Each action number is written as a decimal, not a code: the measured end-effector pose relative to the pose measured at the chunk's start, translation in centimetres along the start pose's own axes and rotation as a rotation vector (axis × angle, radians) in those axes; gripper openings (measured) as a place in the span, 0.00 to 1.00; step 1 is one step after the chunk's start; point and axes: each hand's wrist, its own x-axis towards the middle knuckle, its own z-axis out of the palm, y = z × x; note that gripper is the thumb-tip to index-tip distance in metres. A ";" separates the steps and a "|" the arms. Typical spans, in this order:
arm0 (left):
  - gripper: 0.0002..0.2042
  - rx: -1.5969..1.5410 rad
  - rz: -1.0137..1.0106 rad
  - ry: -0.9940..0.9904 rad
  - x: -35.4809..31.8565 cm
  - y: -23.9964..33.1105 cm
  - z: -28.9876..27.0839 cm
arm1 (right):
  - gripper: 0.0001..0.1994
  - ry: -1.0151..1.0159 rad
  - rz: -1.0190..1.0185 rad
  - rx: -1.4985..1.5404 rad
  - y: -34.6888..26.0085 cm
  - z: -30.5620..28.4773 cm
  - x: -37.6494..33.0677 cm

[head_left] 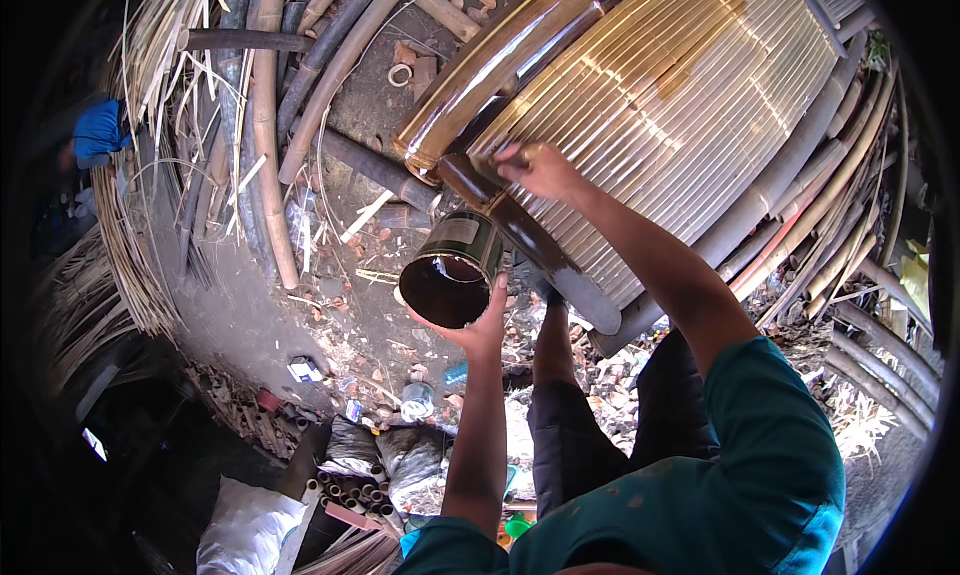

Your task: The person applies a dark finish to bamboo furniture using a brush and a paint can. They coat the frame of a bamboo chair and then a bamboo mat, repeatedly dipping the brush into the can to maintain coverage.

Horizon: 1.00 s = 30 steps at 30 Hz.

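Note:
My left hand (478, 320) grips an open metal can (470, 233) from below and the side. The can is tilted, its mouth facing me, and its inside is dark brown. My right hand (540, 171) is closed over the near left corner of a bamboo slat panel (690, 125), fingers pinched together. Something small and dark shows at the fingertips, too blurred to name. Just under that hand runs a bamboo edge pole (545, 250), glossy dark brown along most of its length and grey at its near end. Part of the slats shines amber.
Thick glossy bamboo poles (500, 70) lie along the panel's far left side. More bamboo poles (268, 125) and thin strips (150, 65) are piled at left. Plain poles (840, 185) lie at right. Rubble, a clear plastic cup (417, 402) and a white sack (245, 530) are on the ground.

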 end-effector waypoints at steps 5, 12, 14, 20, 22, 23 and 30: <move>0.66 -0.086 0.051 -0.060 0.0 1.1 0.0 | 0.13 0.046 0.066 -0.048 -4.1 -1.8 3.3; 0.63 -0.105 0.051 -0.074 -0.7 2.0 0.5 | 0.15 -0.190 0.178 -0.127 -0.2 -7.7 -4.5; 0.62 -0.072 0.118 -0.063 -1.1 0.7 0.3 | 0.14 0.083 0.207 -0.143 2.3 -13.7 -8.1; 0.64 -0.223 0.090 -0.096 -0.3 2.6 3.6 | 0.14 0.512 0.005 -0.132 5.5 -7.3 -17.8; 0.64 -0.170 0.070 -0.083 -0.7 2.2 3.4 | 0.14 0.076 0.176 -0.176 1.6 -3.8 -19.9; 0.64 -0.149 0.071 -0.108 -1.0 2.3 3.6 | 0.15 0.050 0.154 -0.139 1.6 -4.1 -20.0; 0.64 -0.035 0.204 -0.194 -2.2 1.5 5.2 | 0.10 0.802 0.169 -0.390 7.2 -23.3 -16.8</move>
